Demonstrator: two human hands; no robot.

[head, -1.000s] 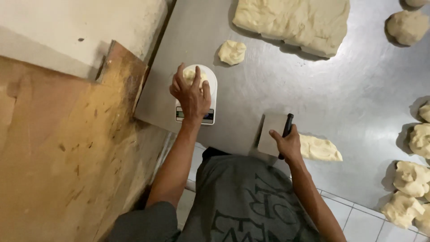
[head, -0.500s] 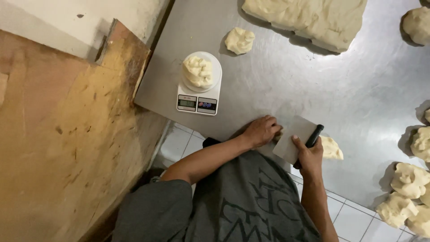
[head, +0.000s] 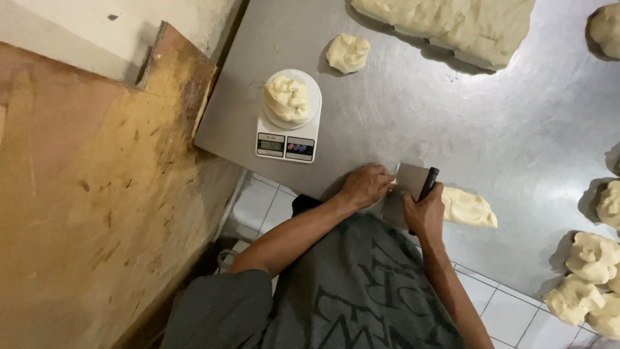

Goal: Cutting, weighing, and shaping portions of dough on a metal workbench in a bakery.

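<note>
My right hand grips the black handle of a metal dough scraper at the near edge of the steel table. My left hand rests against the scraper's blade from the left, fingers curled; what it pinches is hidden. A strip of dough lies just right of the scraper. A lump of dough sits on the round platform of a white digital kitchen scale, up and left of my hands.
A small dough piece lies beyond the scale. A big slab of dough fills the far edge. Several portioned dough lumps cluster at the right. A worn wooden board stands left of the table; white floor tiles show below.
My left hand left the scale, where the dough lump now sits, and came back across to the scraper blade. My right hand kept its hold on the scraper.
</note>
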